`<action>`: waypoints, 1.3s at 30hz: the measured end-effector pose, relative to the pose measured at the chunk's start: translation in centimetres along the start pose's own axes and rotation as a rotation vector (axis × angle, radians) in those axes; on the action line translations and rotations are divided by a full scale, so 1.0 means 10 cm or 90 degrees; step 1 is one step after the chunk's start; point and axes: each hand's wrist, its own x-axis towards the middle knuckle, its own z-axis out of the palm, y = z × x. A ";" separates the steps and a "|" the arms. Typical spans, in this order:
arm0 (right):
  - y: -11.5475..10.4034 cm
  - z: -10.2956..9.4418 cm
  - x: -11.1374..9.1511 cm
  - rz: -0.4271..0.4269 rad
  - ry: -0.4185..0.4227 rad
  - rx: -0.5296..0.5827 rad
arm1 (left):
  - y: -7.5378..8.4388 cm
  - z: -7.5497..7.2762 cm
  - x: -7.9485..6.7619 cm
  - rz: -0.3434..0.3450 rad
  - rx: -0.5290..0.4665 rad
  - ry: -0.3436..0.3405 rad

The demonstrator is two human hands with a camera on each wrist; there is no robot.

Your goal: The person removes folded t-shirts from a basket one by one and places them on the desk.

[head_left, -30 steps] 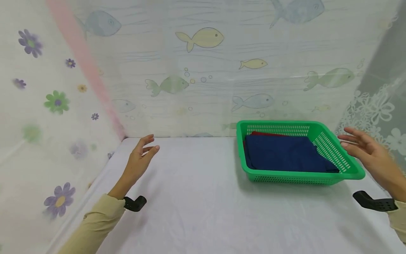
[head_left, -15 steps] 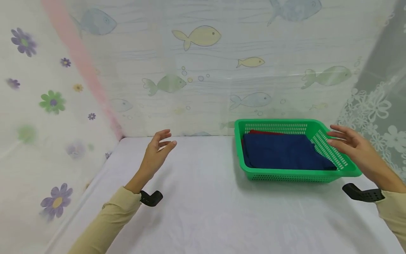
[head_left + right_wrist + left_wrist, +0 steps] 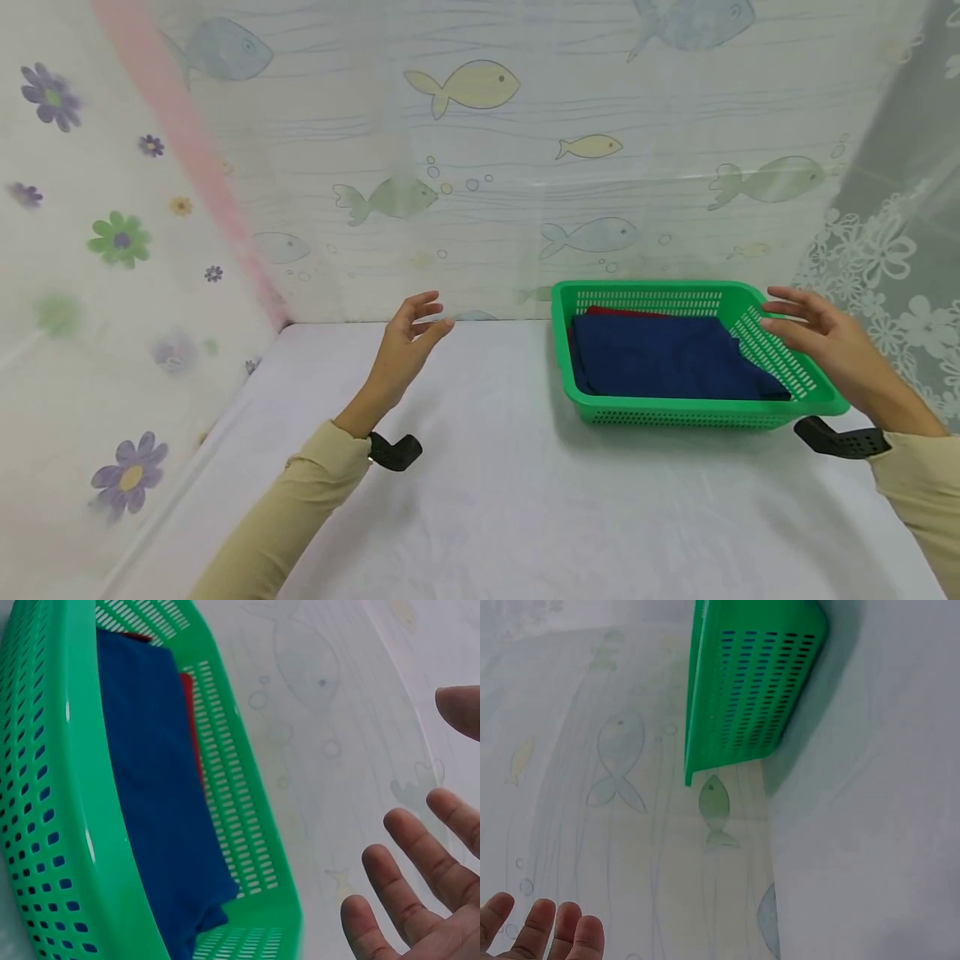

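A green plastic basket (image 3: 675, 407) with slotted walls stands toward the back right of the table. Inside it lies a folded navy blue cloth (image 3: 667, 358), with a red cloth (image 3: 626, 312) showing along its back edge. My right hand (image 3: 832, 346) is raised at the basket's right end, overlapping the rim in the head view; its fingers are relaxed and hold nothing. To the left of the basket, my left hand (image 3: 401, 350) hovers over the table, fingers loosely bent and thumb apart. In the right wrist view, the spread fingertips (image 3: 401, 825) are beside the basket, apart from it.
A white cloth covers the table (image 3: 510, 500). Behind it hangs a curtain printed with fish (image 3: 480, 85), and a flowered curtain (image 3: 120, 239) closes off the left side. Lace-patterned sheer fabric (image 3: 892, 250) hangs at the right.
My left hand has moved right and a little up, toward the basket. My right hand has shifted left, nearer the basket's right end. The basket and cloths stay put; the head view shifts slightly.
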 end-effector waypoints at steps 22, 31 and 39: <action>0.11 0.04 0.13 0.063 -0.045 0.063 | 0.15 0.72 0.32 -0.110 -0.153 -0.025; 0.15 0.03 0.21 0.096 -0.082 0.100 | 0.16 1.01 0.46 -0.154 -0.164 -0.034; 0.16 0.09 0.33 0.123 -0.090 0.085 | 0.20 1.25 0.54 -0.173 -0.116 -0.056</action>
